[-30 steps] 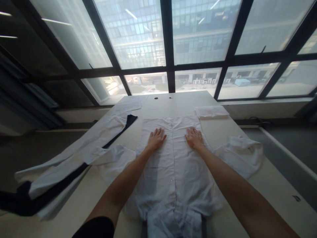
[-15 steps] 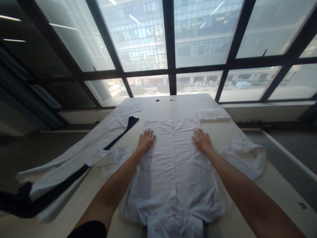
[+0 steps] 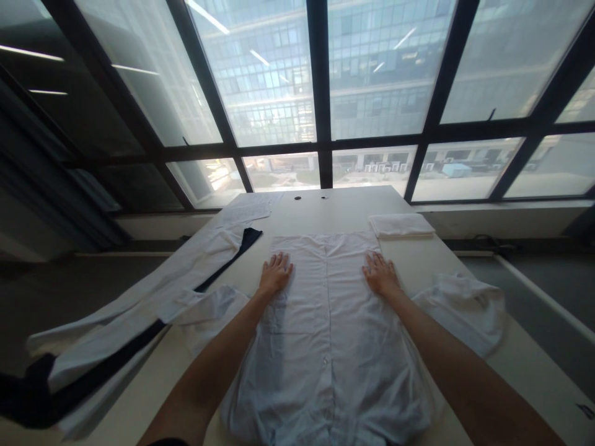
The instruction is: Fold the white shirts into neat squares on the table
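A white button-up shirt (image 3: 304,347) lies front side up on the table, its hem toward the window and its collar end toward me. My left hand (image 3: 276,273) rests flat on the shirt's left edge near the hem, fingers stretched out. On the opposite edge my right hand (image 3: 381,274) lies flat too, fingers spread. Both palms press on the cloth and neither grips it. One sleeve (image 3: 211,310) spreads out beyond my left forearm, and the other sleeve (image 3: 465,310) lies bunched past my right forearm. Light creases run across the shirt.
The white table (image 3: 356,207) reaches toward large windows. White garments (image 3: 186,266) with a dark strip (image 3: 227,263) lie along its left side and hang over the edge. A sheet of paper (image 3: 244,207) is at the far left, a folded white cloth (image 3: 402,225) at the far right.
The view has tilted up slightly, so everything sits lower in the picture. Both hands stay flat at the same places on the shirt.
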`<state>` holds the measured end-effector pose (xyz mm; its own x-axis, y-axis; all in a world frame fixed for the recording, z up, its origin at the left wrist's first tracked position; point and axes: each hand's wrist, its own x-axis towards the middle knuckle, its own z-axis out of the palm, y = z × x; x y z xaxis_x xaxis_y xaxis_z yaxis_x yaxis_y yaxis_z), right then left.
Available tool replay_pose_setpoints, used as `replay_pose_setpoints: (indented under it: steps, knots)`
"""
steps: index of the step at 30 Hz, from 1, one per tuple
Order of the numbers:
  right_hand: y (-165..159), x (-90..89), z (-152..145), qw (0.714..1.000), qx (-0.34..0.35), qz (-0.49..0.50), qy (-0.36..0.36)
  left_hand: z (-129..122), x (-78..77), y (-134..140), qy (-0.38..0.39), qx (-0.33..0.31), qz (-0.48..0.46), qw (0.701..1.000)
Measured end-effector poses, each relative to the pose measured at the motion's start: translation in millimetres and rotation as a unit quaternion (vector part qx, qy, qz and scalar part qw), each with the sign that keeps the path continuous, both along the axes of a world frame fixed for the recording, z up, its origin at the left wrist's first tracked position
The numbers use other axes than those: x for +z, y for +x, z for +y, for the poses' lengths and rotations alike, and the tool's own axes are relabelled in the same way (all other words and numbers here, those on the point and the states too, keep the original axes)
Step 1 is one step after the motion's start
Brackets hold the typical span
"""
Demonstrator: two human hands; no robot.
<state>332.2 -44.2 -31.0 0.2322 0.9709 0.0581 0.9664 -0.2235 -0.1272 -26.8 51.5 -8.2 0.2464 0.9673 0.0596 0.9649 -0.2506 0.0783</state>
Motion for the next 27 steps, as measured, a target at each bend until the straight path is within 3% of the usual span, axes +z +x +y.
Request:
replay_pose_setpoints:
  steps: [21,27]
  knots:
    - [-8,3.5,-3,1.000,-0.001,-0.012,0.023,8,-3.5,-4,-0.005,-0.006,0.025,1.000]
    - [-43,15.7,19,0.997,0.036,0.001,0.069,19,8.1,37,0.001,-0.050,-0.003,0.999]
